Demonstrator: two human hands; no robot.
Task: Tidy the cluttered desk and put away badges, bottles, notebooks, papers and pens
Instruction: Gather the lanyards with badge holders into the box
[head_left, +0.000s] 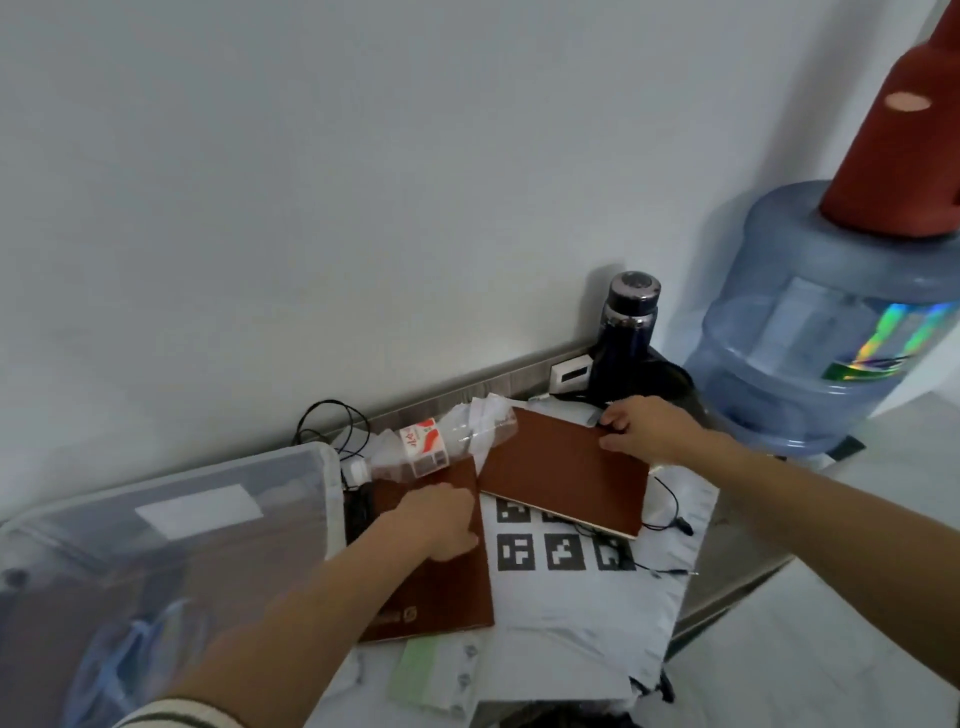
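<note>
The right hand (644, 431) is pinching the right notebook (561, 467) at its far edge while the left hand (441, 519) is resting on the left notebook (447, 592), its grip impossible to tell.

A plain white wall (363, 182), evenly lit, with a blue water jug (810, 332) at the right.
</note>
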